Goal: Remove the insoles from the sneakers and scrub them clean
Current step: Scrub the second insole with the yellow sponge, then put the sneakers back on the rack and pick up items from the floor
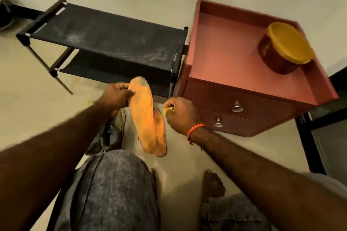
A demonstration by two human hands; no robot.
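- orange and worn, the insole (140,112) is held up by the left hand (116,97), which grips it near the toe end; the toe part has a dark grey stain.
- a second orange insole (160,135) is just behind the first one, lower, its heel near the floor; i cannot tell if it touches the first.
- the right hand (180,114) is beside the insoles, fingers curled around a small yellow thing (167,111); what it is i cannot tell.
- a grey sneaker (112,129) lies on the floor under the left forearm.
- a black fabric shoe rack (109,41) stands behind, and a red-brown drawer cabinet (234,65) beside it carries a brown container (281,48) with a yellow lid.
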